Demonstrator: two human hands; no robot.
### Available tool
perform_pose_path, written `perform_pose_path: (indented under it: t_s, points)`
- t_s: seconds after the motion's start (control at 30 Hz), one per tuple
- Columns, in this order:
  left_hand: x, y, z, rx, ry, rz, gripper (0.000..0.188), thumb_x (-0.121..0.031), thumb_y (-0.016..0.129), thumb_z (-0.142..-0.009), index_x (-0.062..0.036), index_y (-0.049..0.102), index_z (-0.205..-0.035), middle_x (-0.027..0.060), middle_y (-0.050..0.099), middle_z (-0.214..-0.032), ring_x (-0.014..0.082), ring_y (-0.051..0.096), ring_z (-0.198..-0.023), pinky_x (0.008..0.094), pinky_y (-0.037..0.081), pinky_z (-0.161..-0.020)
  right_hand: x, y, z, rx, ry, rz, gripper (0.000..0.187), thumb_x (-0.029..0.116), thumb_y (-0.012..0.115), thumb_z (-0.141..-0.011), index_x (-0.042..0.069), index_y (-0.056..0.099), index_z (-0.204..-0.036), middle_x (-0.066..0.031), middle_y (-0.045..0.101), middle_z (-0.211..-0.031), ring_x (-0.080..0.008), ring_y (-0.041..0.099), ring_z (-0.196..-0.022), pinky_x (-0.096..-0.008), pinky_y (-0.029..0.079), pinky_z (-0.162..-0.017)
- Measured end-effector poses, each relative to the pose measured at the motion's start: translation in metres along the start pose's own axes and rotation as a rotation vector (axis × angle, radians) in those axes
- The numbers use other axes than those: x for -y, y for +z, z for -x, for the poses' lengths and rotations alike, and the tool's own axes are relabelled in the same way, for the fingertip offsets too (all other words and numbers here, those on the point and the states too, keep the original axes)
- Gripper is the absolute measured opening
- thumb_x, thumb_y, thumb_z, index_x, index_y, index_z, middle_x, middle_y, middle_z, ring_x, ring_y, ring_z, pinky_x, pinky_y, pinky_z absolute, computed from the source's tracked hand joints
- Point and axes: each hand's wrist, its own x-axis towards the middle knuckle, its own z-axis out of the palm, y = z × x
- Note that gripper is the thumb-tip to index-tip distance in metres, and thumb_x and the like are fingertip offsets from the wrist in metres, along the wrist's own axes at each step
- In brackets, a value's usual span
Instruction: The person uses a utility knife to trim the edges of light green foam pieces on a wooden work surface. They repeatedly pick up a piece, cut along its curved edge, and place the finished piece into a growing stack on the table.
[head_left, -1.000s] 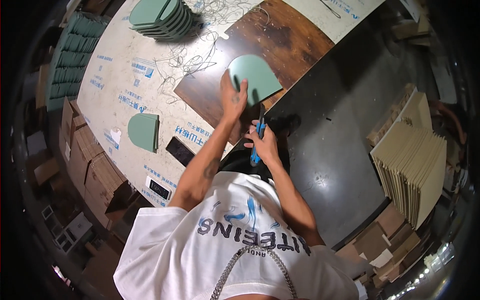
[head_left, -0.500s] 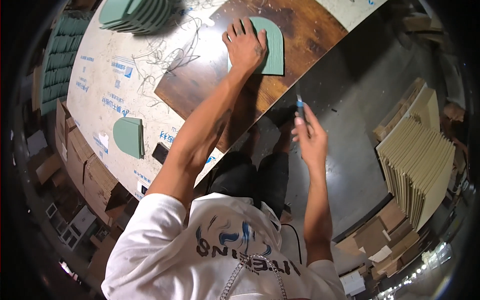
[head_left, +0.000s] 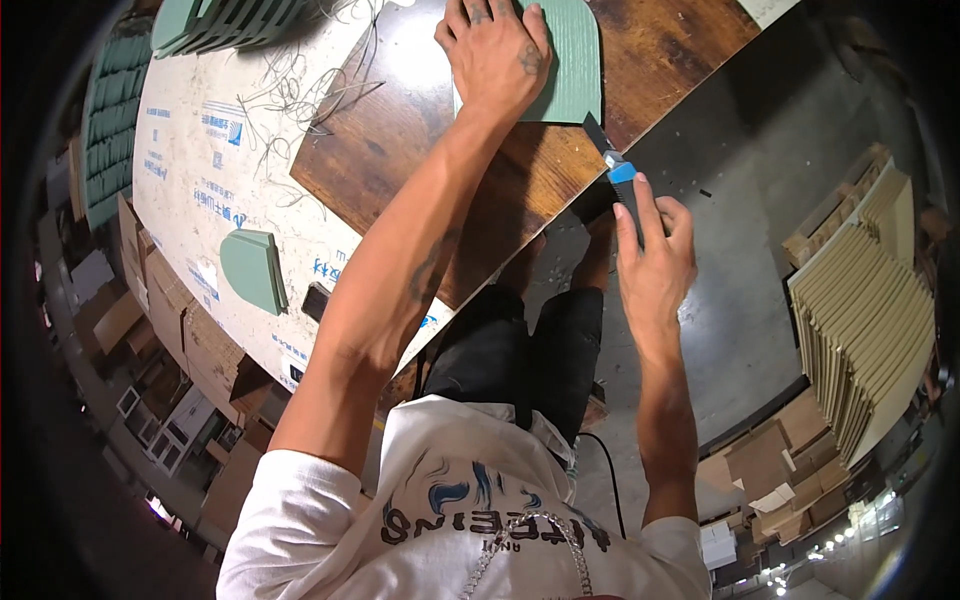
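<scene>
My left hand (head_left: 500, 58) lies spread on a green, arch-shaped panel (head_left: 572, 70) with a grooved surface, pressing it against a brown wood-grain board (head_left: 660, 62). In my right hand (head_left: 655, 250) is a utility knife (head_left: 622, 172) with a blue and black handle. Its blade is extended and points up-left, its tip close to the panel's straight lower edge. Whether the tip touches the panel I cannot tell. The far, rounded end of the panel runs out of the picture.
Green panels (head_left: 225, 22) stand stacked at the table's far left, with loose strings (head_left: 290, 105) beside them. Nearer lie smaller green pieces (head_left: 252, 270) and a dark phone-like object (head_left: 315, 300). Right of the table, beige panels (head_left: 860, 320) stand on the floor; cardboard (head_left: 165, 310) is stacked at left.
My right hand has brought the knife up toward the panel's lower edge, and its blade now shows clearly. My left hand stays on the panel; the whole view has shifted slightly.
</scene>
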Motion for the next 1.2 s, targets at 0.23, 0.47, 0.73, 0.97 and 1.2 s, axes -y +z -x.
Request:
perform_pose_path:
  t_s: [0.23, 0.47, 0.73, 0.97, 1.2]
  points:
    - [0.0, -0.005, -0.002, 0.062, -0.027, -0.002, 0.055, -0.028, 0.055, -0.097, 0.0065, 0.045, -0.14, 0.0272, 0.049, -0.141, 0.0452, 0.045, -0.128, 0.0546, 0.034, -0.109, -0.009, 0.003, -0.007, -0.05, -0.096, 0.002, 0.037, 0.023, 0.077, -0.089, 0.015, 0.071, -0.125, -0.0063, 0.058, -0.102, -0.0237, 0.062, -0.087, -0.037, 0.054, -0.074]
    - [0.002, -0.003, -0.003, 0.056, 0.057, -0.056, 0.056, -0.026, 0.054, -0.098, 0.0106, 0.045, -0.139, 0.0303, 0.048, -0.14, 0.0456, 0.045, -0.128, 0.0537, 0.033, -0.11, -0.015, 0.009, -0.028, -0.07, -0.193, 0.023, 0.037, 0.024, 0.078, -0.088, 0.015, 0.071, -0.124, -0.0053, 0.058, -0.1, -0.0238, 0.062, -0.084, -0.0372, 0.054, -0.073]
    - [0.006, -0.006, -0.003, 0.084, 0.067, -0.056, 0.054, -0.024, 0.054, -0.098, 0.0113, 0.045, -0.138, 0.0316, 0.047, -0.142, 0.0471, 0.044, -0.129, 0.0542, 0.033, -0.11, -0.01, 0.018, -0.066, -0.076, -0.223, 0.03, 0.036, 0.026, 0.078, -0.088, 0.016, 0.072, -0.122, -0.0044, 0.058, -0.1, -0.0236, 0.061, -0.085, -0.0356, 0.053, -0.071]
    - [0.005, -0.007, -0.004, 0.11, 0.038, -0.049, 0.053, -0.023, 0.049, -0.1, 0.011, 0.045, -0.14, 0.0321, 0.046, -0.144, 0.0486, 0.044, -0.129, 0.0563, 0.032, -0.11, -0.008, 0.029, -0.132, -0.155, -0.303, 0.014, 0.031, 0.024, 0.077, -0.088, 0.018, 0.075, -0.118, -0.004, 0.06, -0.097, -0.0236, 0.058, -0.086, -0.036, 0.052, -0.066]
    - [-0.003, -0.017, -0.006, 0.076, -0.048, 0.048, 0.053, -0.019, 0.052, -0.098, 0.013, 0.043, -0.138, 0.0323, 0.049, -0.135, 0.0483, 0.047, -0.122, 0.0557, 0.034, -0.107, -0.011, 0.022, -0.145, -0.102, -0.357, 0.045, 0.032, 0.024, 0.077, -0.088, 0.016, 0.074, -0.119, -0.0054, 0.062, -0.098, -0.0234, 0.06, -0.089, -0.0347, 0.054, -0.067]
